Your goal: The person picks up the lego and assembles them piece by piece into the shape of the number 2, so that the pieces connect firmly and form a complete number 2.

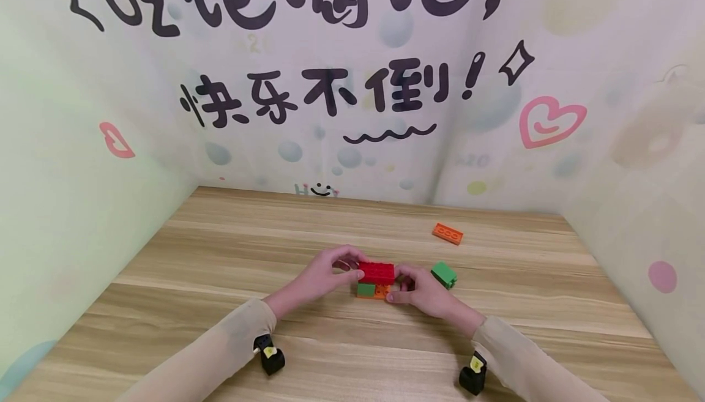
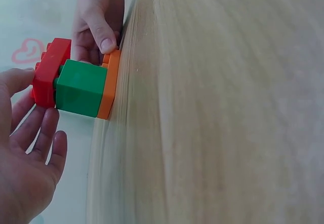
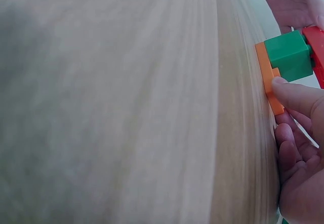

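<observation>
A red studded toy brick [image 1: 377, 273] sits over a green block [image 2: 81, 88], which stands at one end of an orange plate [image 2: 109, 85] on the table. In the left wrist view, green studs show in a narrow gap below the red brick, so the two are not flush. My left hand [image 1: 332, 272] pinches the red brick between thumb and fingers. From the other side my right hand [image 1: 428, 292] pinches the free end of the orange plate, its thumb on the studs in the right wrist view.
A loose green block [image 1: 443, 274] lies on its side just beyond the right hand. Farther back on the wooden table [image 1: 264, 230] is a loose orange plate [image 1: 448, 234]. A printed cloth [image 1: 325, 163] hangs behind the table's back edge.
</observation>
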Demonstrator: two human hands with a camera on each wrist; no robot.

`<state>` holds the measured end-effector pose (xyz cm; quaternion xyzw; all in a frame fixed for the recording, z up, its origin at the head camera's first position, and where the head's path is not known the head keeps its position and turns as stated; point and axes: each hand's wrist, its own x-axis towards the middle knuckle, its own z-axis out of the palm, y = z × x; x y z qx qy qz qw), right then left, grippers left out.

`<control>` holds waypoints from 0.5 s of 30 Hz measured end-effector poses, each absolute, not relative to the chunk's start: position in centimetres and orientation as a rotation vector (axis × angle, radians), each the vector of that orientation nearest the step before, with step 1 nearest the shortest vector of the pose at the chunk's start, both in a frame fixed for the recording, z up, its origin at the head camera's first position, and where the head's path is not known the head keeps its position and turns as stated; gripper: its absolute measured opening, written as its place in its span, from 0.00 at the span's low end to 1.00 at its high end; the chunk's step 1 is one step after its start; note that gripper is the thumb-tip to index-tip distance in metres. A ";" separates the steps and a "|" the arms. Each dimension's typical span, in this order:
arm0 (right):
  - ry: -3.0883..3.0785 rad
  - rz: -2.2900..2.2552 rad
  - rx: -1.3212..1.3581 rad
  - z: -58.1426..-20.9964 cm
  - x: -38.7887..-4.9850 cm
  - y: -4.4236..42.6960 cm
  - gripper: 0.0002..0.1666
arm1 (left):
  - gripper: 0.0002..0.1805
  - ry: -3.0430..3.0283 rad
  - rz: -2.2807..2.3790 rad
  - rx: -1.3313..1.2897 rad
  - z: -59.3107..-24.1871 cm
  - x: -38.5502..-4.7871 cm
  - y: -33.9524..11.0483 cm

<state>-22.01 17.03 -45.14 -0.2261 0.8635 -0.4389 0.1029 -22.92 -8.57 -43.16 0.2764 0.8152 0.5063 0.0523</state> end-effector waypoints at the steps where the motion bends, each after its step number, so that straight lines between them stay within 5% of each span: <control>1: 2.549 -1.292 -0.668 -45.2 -22.0 17.0 0.14 | 0.13 2.479 1.539 0.841 -43.2 -22.9 -8.6; 15: 2.537 -1.301 -0.661 -45.4 -22.2 17.1 0.13 | 0.14 2.464 1.548 0.824 -42.9 -22.8 -8.6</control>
